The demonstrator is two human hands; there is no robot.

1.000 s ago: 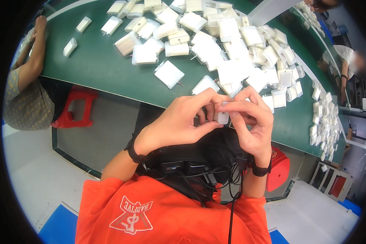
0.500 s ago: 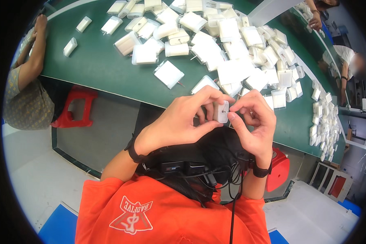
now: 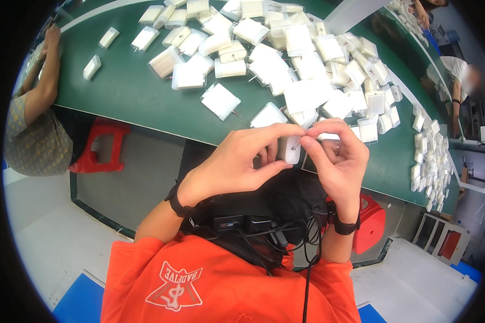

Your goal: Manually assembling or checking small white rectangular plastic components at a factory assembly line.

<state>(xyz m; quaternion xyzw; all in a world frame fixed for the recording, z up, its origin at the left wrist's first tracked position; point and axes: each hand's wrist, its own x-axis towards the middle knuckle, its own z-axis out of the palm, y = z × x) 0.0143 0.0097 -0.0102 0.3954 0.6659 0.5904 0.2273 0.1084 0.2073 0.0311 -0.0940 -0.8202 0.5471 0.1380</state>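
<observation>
My left hand [image 3: 231,164] holds a small white block with a translucent casing [image 3: 291,151] by its edges, between thumb and fingers. The block's narrow end is turned up, and a short thin wire [image 3: 296,146] sticks out of it. Pinched together, the thumb and index finger of my right hand [image 3: 340,156] meet the wire's tip, touching my left index fingertip. The exact grip on the wire is partly hidden by the fingers. Both hands are above the table's near edge.
Many similar white blocks [image 3: 307,96] lie heaped on the green table [image 3: 129,91], some with wires sticking out. Another pile [image 3: 430,161] is at the right. A co-worker's arm [image 3: 48,72] is at the left, near a red stool [image 3: 110,145]. Black cables [image 3: 309,253] hang before me.
My right thumb and index finger have closed together and moved up the wire. The left index finger has stretched across to meet them, and the block has tilted slightly.
</observation>
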